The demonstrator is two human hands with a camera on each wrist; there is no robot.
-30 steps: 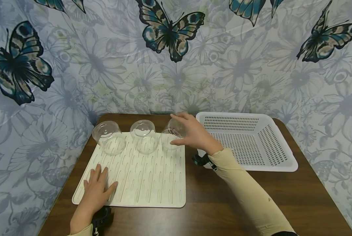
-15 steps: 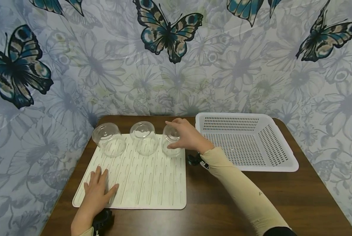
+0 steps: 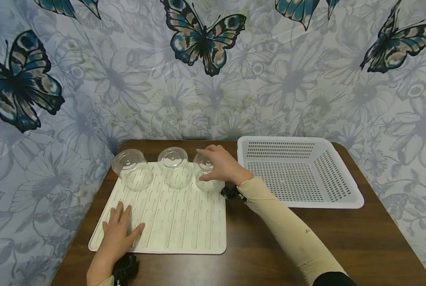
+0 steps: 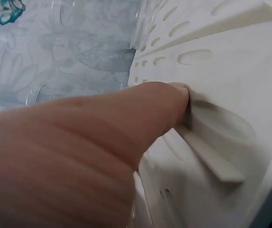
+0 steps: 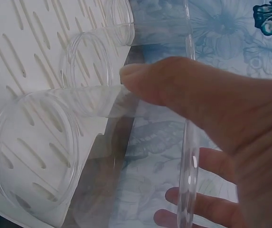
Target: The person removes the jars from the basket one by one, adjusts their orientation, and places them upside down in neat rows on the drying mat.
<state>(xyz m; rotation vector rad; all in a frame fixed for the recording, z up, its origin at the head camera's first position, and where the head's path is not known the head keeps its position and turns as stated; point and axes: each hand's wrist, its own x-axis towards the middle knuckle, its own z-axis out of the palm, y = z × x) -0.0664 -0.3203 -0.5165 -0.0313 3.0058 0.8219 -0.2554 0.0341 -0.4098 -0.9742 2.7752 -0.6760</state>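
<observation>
Three clear cups stand in a row along the back of a white ridged mat: a left cup, a middle cup and a right cup. My right hand holds the right cup, thumb on the near side and fingers behind its upper part. In the right wrist view the thumb lies against the clear wall, with fingertips beyond the cup's thick upper edge. My left hand rests with spread fingers on the mat's near left part; its thumb touches the ridges.
A white slotted plastic basket stands at the back right of the brown wooden table. Behind the table hangs a butterfly-and-flower patterned cloth. A dark wrist camera sits beneath the left wrist.
The right hand has moved left with the right cup, bringing it upright onto the mat's back right corner, closer to the middle cup. The left hand has stayed in place.
</observation>
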